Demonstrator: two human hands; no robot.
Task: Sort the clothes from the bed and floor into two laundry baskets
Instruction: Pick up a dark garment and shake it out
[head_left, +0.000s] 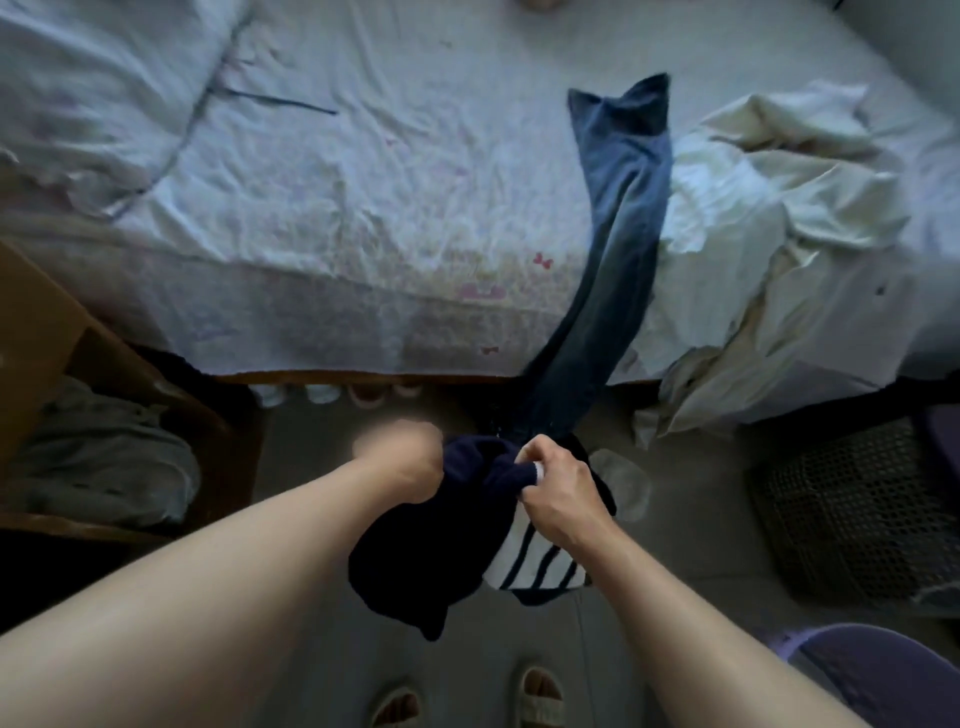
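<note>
Both hands hold a dark navy garment (415, 561) with a white, navy-striped part (540, 569) in front of me, above the floor. My left hand (402, 457), blurred, grips its upper left edge. My right hand (561, 488) pinches its upper right edge. A pair of blue jeans (618, 218) lies across the bed (311, 182) and hangs over its edge down toward my hands. Crumpled cream-white clothes (769, 218) are piled on the bed's right side. A dark mesh basket (852, 514) stands on the floor at right, a purple basket (883, 670) at bottom right.
A brown box (47, 332) at left holds grey clothes (98, 462). A pale sock-like item (623, 480) lies on the floor past my right hand. Shoes (322, 395) line up under the bed edge. My sandalled feet (540, 696) show at the bottom.
</note>
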